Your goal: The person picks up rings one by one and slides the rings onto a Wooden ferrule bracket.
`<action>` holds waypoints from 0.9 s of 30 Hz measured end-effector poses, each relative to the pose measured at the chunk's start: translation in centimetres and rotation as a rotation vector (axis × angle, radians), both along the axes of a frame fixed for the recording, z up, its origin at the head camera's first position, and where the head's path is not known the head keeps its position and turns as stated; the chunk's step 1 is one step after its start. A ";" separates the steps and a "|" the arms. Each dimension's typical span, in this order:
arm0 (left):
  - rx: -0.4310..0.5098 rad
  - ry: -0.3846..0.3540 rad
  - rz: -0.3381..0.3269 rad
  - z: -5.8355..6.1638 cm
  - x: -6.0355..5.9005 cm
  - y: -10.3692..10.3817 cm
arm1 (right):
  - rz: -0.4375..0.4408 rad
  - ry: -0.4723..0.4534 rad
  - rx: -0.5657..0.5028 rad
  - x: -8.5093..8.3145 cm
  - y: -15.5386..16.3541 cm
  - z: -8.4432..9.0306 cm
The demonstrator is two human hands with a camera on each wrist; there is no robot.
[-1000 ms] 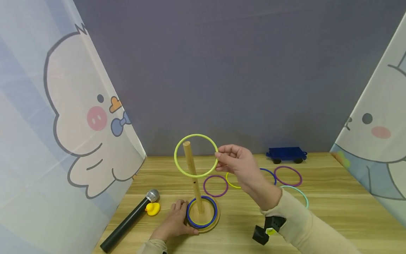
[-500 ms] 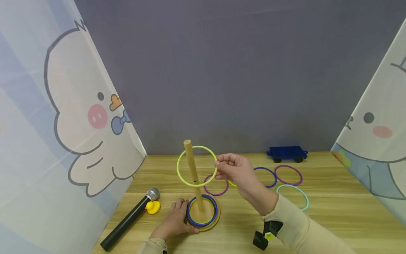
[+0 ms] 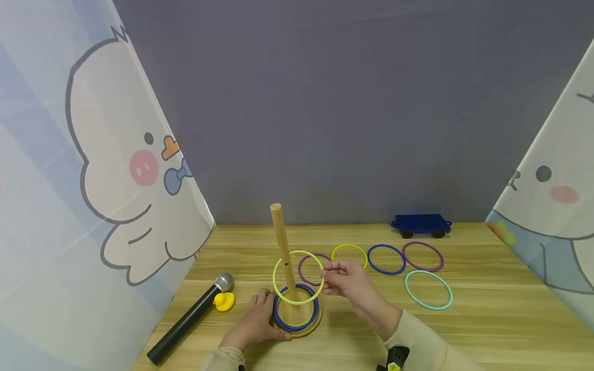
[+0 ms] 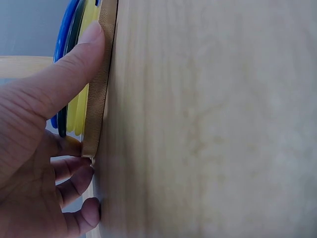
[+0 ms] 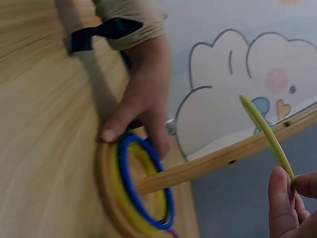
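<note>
In the head view my right hand pinches a yellow-green ring between thumb and fingertips. The ring loops around the lower part of an upright wooden post, above the rings at its foot. My left hand grips the left side of the round wooden base. In the left wrist view its thumb lies along the base edge, with other fingers on the far side. Stacked on the base are a blue ring, a dark one and yellow ones.
Flat on the table right of the post lie purple, blue, yellow and mint rings. A blue toy wagon stands behind them. At left are a microphone and a yellow rubber duck.
My right hand has lowered the yellow-green ring from the post's top to near its foot. My left hand has stayed on the base.
</note>
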State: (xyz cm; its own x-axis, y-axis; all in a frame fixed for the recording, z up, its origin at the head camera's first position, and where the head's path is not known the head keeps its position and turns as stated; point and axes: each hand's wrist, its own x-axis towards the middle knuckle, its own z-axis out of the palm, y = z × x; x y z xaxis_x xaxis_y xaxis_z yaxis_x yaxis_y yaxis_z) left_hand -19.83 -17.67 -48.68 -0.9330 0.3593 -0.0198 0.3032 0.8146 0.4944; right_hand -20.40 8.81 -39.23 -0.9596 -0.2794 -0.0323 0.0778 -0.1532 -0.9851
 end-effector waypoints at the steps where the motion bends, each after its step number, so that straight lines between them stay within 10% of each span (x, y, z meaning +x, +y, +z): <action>1: 0.002 -0.002 0.001 0.0 0.0 0.0 | -0.006 -0.009 -0.001 0.0 0.0 -0.6; 12: -0.022 0.027 -0.004 -0.1 0.0 -0.1 | -0.030 -0.059 0.054 -0.5 -0.8 -6.4; 27: -0.018 0.046 -0.009 -0.4 0.0 0.0 | -0.026 -0.065 0.125 -0.9 -1.8 -9.1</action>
